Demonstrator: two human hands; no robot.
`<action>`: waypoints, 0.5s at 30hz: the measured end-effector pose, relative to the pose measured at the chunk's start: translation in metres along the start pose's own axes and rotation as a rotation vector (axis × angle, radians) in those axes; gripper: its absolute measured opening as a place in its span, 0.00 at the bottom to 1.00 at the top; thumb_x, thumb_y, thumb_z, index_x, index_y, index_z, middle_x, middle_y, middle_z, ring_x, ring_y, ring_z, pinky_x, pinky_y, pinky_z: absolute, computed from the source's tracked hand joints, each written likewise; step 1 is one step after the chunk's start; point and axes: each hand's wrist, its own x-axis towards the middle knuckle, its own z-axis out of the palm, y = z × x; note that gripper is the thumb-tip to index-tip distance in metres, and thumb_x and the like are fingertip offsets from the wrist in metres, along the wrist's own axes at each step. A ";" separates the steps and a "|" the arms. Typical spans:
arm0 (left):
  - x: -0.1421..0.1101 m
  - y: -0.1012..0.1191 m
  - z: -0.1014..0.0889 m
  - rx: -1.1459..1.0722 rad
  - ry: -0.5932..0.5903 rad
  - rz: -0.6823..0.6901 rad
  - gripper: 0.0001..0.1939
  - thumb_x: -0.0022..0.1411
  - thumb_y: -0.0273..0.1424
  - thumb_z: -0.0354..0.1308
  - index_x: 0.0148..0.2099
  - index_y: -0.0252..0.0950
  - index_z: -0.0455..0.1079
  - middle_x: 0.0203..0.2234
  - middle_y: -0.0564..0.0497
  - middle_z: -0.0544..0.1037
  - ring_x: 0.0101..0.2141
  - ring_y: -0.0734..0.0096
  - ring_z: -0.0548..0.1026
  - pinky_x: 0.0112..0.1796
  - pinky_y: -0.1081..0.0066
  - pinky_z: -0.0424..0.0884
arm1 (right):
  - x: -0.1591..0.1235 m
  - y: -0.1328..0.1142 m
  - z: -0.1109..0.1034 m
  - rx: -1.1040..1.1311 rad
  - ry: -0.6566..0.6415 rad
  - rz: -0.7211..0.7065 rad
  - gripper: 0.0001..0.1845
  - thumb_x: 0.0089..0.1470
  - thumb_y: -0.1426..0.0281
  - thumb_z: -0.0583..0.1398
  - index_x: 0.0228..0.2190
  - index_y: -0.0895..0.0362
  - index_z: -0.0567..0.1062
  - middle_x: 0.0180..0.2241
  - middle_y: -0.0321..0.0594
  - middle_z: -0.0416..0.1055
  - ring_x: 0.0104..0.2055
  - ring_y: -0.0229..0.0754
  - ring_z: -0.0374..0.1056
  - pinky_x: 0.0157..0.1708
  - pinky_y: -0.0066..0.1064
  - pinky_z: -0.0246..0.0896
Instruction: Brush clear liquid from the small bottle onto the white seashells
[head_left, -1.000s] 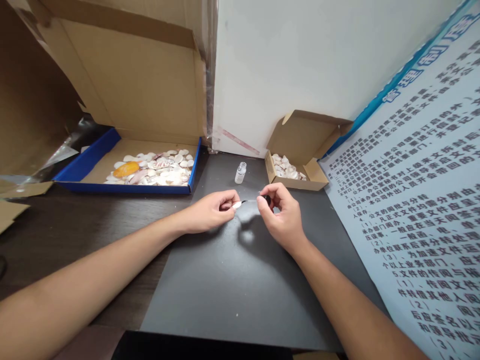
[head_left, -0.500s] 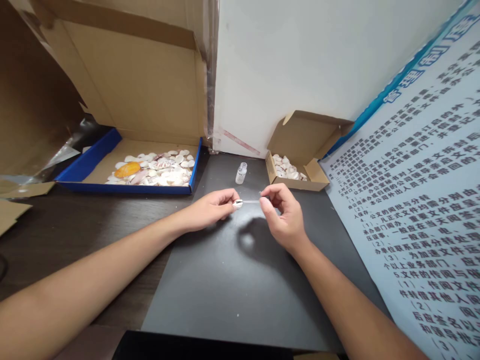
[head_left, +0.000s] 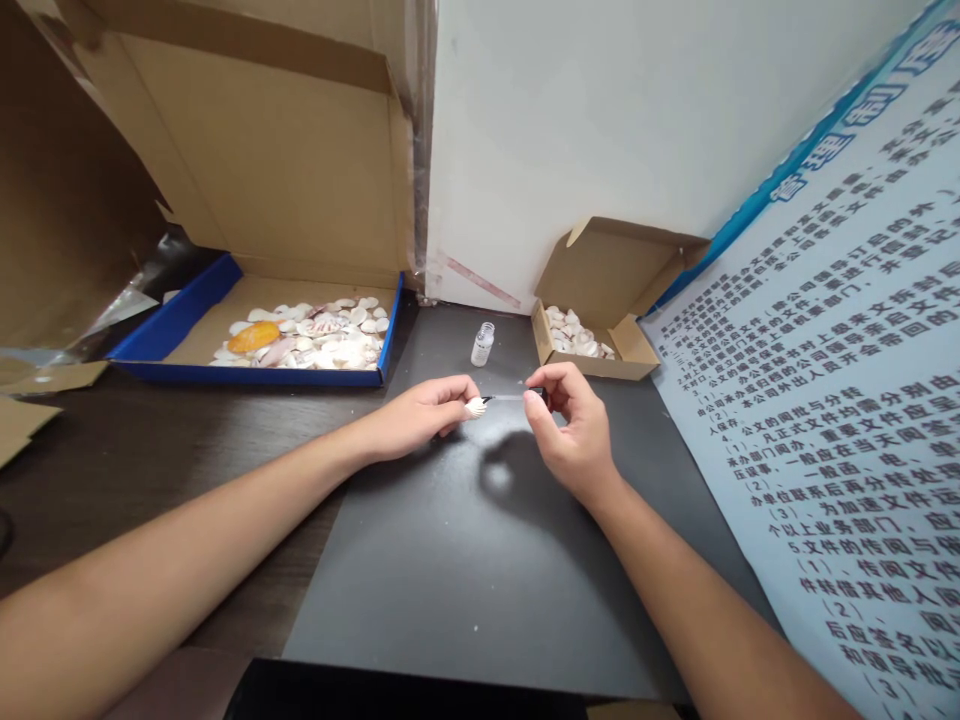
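Observation:
My left hand (head_left: 420, 413) pinches a small white shell (head_left: 475, 406) over the black mat (head_left: 480, 560). My right hand (head_left: 571, 430) is closed on a thin brush (head_left: 510, 398) with a black cap; the brush tip touches the shell. A small open clear bottle (head_left: 482, 344) stands just behind the hands. A blue-rimmed cardboard box (head_left: 172, 325) at the left holds several white shells and one orange one. A small cardboard box (head_left: 628, 340) at the right holds more shells.
A white wall (head_left: 600, 130) rises behind the mat. A large printed sheet with blue heading (head_left: 840, 420) lies along the right side. Loose cardboard pieces (head_left: 30, 400) and clear plastic film lie at the far left on the dark table (head_left: 135, 470).
The right hand shifted slightly and turned the brush, keeping its tip on the shell. The left hand lifted the shell a little; it shows more clearly now.

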 end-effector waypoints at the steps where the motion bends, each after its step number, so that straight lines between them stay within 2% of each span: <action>1: 0.000 0.000 0.000 -0.005 -0.001 0.000 0.12 0.62 0.39 0.54 0.35 0.35 0.62 0.22 0.58 0.60 0.24 0.78 0.58 0.28 0.75 0.54 | 0.000 0.000 0.000 0.007 -0.007 0.003 0.03 0.55 0.71 0.58 0.33 0.55 0.67 0.24 0.30 0.61 0.23 0.33 0.56 0.23 0.26 0.54; 10: 0.000 0.005 0.002 -0.058 0.017 0.000 0.11 0.60 0.37 0.54 0.31 0.35 0.61 0.19 0.58 0.59 0.24 0.78 0.58 0.28 0.75 0.55 | -0.001 0.004 -0.001 0.062 -0.023 0.034 0.01 0.58 0.71 0.56 0.35 0.55 0.67 0.25 0.30 0.61 0.23 0.33 0.56 0.24 0.27 0.52; 15: 0.000 0.004 0.002 -0.085 0.022 0.004 0.10 0.59 0.36 0.54 0.32 0.35 0.62 0.19 0.58 0.59 0.23 0.78 0.58 0.28 0.75 0.54 | 0.000 0.002 -0.001 0.031 -0.053 0.029 0.02 0.56 0.72 0.56 0.34 0.55 0.68 0.25 0.31 0.62 0.24 0.34 0.57 0.25 0.27 0.54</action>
